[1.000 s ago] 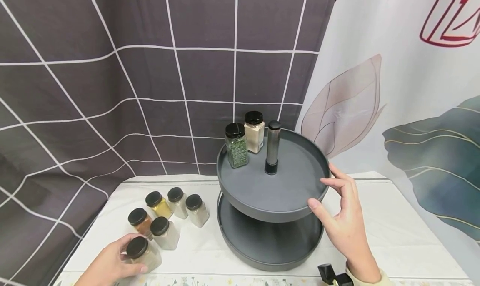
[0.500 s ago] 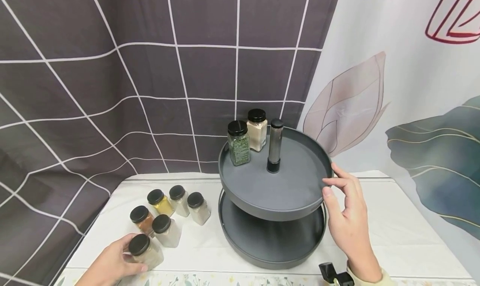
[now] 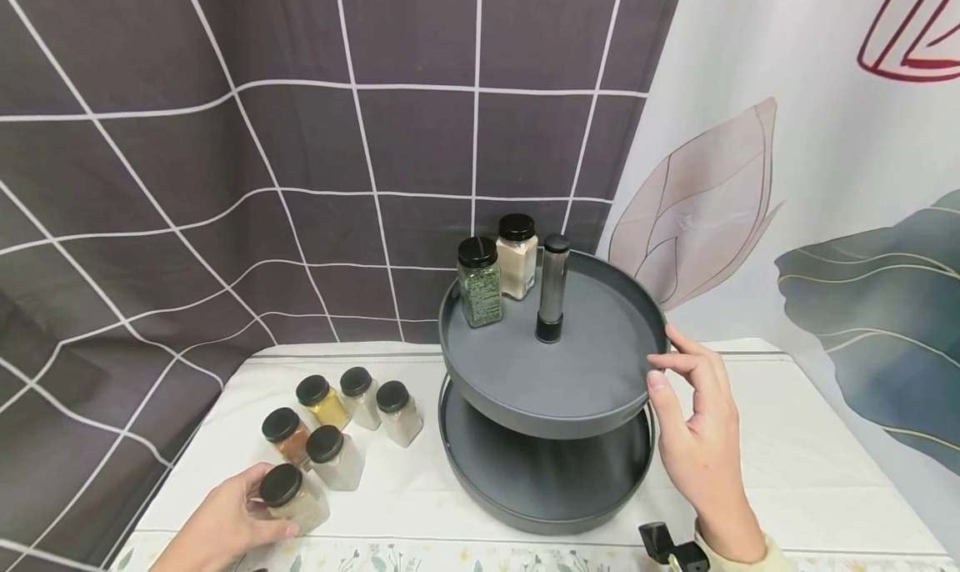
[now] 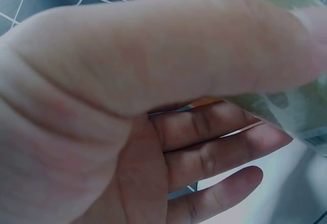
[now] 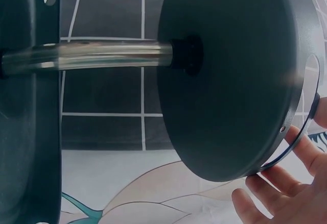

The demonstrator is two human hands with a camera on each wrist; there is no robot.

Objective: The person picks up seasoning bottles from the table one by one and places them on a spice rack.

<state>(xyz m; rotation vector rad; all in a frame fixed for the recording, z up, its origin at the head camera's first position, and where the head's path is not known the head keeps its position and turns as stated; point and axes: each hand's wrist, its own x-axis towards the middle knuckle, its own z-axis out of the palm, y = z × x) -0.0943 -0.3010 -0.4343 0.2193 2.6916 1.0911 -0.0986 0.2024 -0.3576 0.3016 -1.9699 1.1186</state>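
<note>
My left hand [image 3: 225, 518] holds a square glass spice jar [image 3: 303, 505] with a black lid and pale contents, thumb along its near side. In the left wrist view my thumb covers part of this jar [image 4: 306, 109]. At the right, my right hand [image 3: 701, 430] grips the rim of the upper tray of a dark grey two-tier turntable [image 3: 577, 380], index finger over the edge and thumb outside. The right wrist view shows my fingers [image 5: 268, 191] beside the rim's cut-out, under the tray [image 5: 230, 106]. A green herb jar [image 3: 480, 293] and a cream-coloured jar [image 3: 517, 259] stand on the upper tray.
Near my left hand stand more black-lidded jars: orange-brown [image 3: 288, 439], yellow [image 3: 326, 405], and pale ones [image 3: 337, 464]. A post [image 3: 553, 288] rises through the upper tray. The lower tray [image 3: 555, 489] sits beneath. A dark grid-patterned curtain [image 3: 412, 138] hangs behind.
My right thumb has drawn back from over the tray's front rim toward the index finger. The view has shifted slightly; my left hand stays around the same jar.
</note>
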